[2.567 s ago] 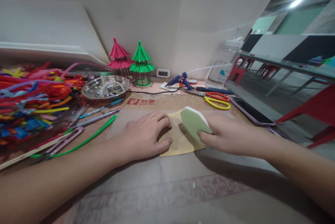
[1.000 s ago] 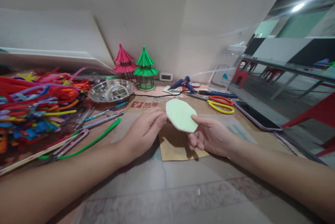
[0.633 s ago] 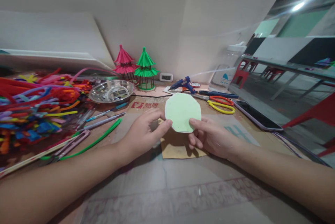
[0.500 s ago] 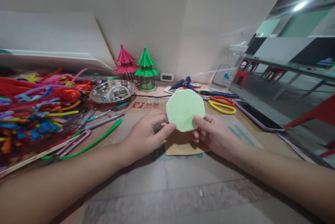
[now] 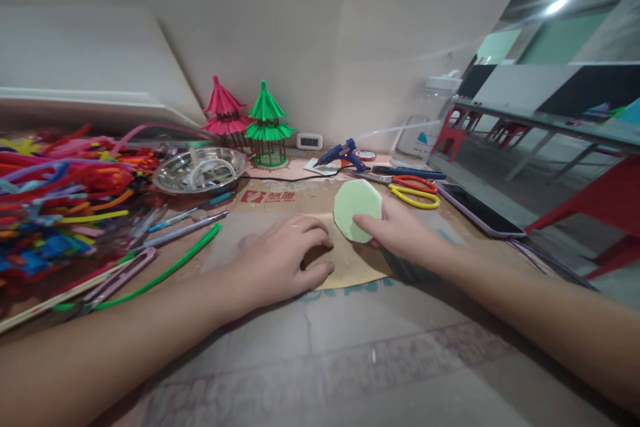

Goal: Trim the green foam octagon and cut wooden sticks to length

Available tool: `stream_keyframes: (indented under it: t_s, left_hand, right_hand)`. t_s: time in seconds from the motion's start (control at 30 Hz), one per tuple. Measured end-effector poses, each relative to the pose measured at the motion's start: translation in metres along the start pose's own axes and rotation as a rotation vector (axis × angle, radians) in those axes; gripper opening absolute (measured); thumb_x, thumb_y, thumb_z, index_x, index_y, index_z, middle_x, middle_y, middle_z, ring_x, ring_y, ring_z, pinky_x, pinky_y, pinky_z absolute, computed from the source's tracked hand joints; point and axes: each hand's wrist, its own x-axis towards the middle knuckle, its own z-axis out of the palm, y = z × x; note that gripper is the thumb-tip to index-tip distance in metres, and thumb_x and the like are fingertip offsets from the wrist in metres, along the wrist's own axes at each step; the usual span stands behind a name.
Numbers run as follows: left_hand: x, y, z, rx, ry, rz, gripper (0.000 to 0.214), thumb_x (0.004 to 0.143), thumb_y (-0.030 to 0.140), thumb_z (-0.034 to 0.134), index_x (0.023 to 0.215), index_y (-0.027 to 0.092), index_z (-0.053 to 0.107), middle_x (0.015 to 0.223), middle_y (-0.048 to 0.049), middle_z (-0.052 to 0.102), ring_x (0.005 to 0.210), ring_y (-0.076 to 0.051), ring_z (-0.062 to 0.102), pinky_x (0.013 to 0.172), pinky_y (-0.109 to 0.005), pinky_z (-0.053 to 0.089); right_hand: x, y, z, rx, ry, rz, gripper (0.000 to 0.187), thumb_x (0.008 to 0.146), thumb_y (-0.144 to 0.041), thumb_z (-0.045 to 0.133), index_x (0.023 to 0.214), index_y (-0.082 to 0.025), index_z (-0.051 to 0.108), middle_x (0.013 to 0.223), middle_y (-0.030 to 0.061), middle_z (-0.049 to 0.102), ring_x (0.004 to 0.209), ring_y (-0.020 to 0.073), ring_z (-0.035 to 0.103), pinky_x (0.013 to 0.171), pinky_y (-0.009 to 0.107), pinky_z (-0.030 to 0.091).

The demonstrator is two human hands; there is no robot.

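Observation:
A pale green octagonal piece of card (image 5: 353, 207) is pinched in my right hand (image 5: 393, 224), its thumb lying across the front face. The piece is tilted up over a tan sheet (image 5: 350, 270) on the work surface. My left hand (image 5: 290, 254) rests at the left part of the tan sheet, fingers curved and apart from the thumb, with nothing visible between them. Behind stand a green two-tier pagoda model (image 5: 270, 124) and a pink one (image 5: 225, 110). A blue glue gun (image 5: 343, 155) lies beyond the octagon.
A heap of colourful pipe cleaners (image 5: 65, 194) fills the left side. A metal dish (image 5: 200, 180) sits before the pagodas. Scissors with red and yellow handles (image 5: 415, 197), a phone (image 5: 480, 208) and a clear bottle (image 5: 423, 124) are at right. A small digital clock (image 5: 309, 141) stands behind.
My left hand has let go of the octagon and lowered toward the tan sheet. My right hand now holds the octagon alone, turned somewhat. The view has shifted slightly.

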Motion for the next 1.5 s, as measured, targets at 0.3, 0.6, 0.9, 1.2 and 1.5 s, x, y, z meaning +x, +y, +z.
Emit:
stream_keyframes:
  t_s: [0.3, 0.6, 0.9, 1.2, 1.5]
  left_hand:
    - [0.001, 0.003, -0.002, 0.062, -0.017, 0.001, 0.026, 0.089, 0.039, 0.052, 0.103, 0.022, 0.065, 0.115, -0.0059, 0.062, 0.108, -0.025, 0.058, 0.085, -0.037, 0.049]
    - [0.0, 0.001, 0.0, 0.055, -0.008, 0.04, 0.023, 0.089, 0.037, 0.053, 0.1, 0.022, 0.065, 0.113, -0.0058, 0.063, 0.105, -0.025, 0.059, 0.086, -0.037, 0.048]
    - [0.001, 0.0, 0.0, 0.066, -0.02, 0.025, 0.025, 0.09, 0.04, 0.051, 0.103, 0.022, 0.063, 0.113, -0.0058, 0.061, 0.109, -0.026, 0.057, 0.091, -0.041, 0.047]
    - [0.0, 0.001, -0.001, 0.074, -0.003, 0.049, 0.023, 0.089, 0.038, 0.052, 0.102, 0.022, 0.064, 0.112, -0.0063, 0.061, 0.106, -0.025, 0.058, 0.091, -0.04, 0.047]
    - [-0.001, 0.001, -0.002, -0.02, 0.007, 0.037, 0.024, 0.088, 0.036, 0.055, 0.106, 0.023, 0.064, 0.119, -0.006, 0.062, 0.111, -0.025, 0.056, 0.094, -0.04, 0.046]
  right_hand:
    - [0.009, -0.021, -0.004, -0.319, -0.151, -0.144, 0.019, 0.076, -0.016, 0.049, 0.094, -0.019, 0.054, 0.086, 0.0039, 0.065, 0.075, 0.0176, 0.057, 0.065, 0.026, 0.04]
    - [-0.023, -0.025, -0.041, -0.163, -0.393, 0.126, 0.005, 0.079, -0.024, 0.051, 0.076, -0.021, 0.052, 0.047, -0.0059, 0.046, 0.04, 0.0107, 0.041, 0.043, 0.024, 0.03]
    - [-0.01, -0.026, -0.027, -0.244, -0.324, 0.025, 0.002, 0.074, -0.019, 0.05, 0.072, -0.019, 0.051, 0.068, 0.0, 0.057, 0.06, 0.0131, 0.05, 0.052, 0.024, 0.035]
    - [-0.014, -0.028, -0.022, -0.244, -0.22, -0.008, 0.012, 0.082, -0.027, 0.048, 0.075, -0.018, 0.053, 0.066, 0.0001, 0.056, 0.058, 0.0129, 0.049, 0.054, 0.024, 0.037]
    - [-0.02, -0.028, -0.05, -0.037, -0.612, 0.102, 0.018, 0.082, -0.035, 0.058, 0.076, -0.017, 0.059, 0.058, -0.0019, 0.055, 0.048, 0.0107, 0.048, 0.045, 0.021, 0.036]
